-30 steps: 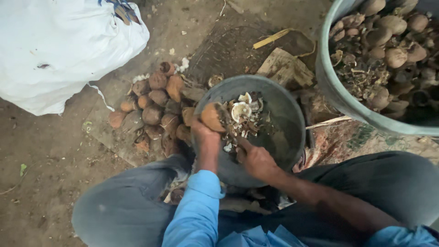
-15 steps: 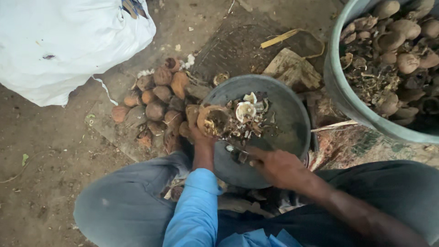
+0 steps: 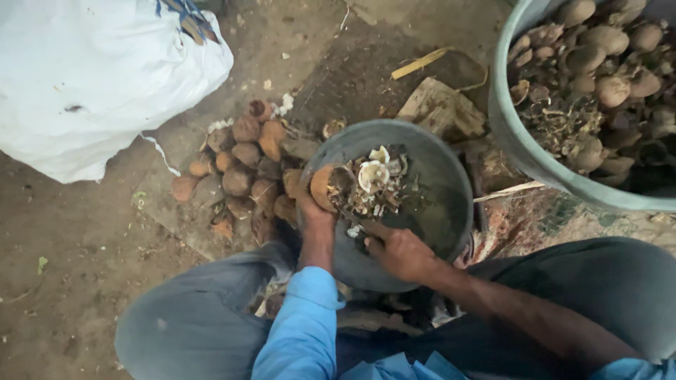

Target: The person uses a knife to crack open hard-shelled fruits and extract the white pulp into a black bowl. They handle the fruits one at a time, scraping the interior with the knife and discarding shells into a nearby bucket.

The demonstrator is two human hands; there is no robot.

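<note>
Brown nut (image 3: 324, 186) cut open, gripped by left hand (image 3: 310, 207); right hand (image 3: 400, 252) clenched, maybe on blade.

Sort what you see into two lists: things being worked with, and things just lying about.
In use: left hand holding a brown husk; right hand; grey bowl; white pieces; pile of brown husks.

Lying about: white sack; big tub; wood scrap.
</note>
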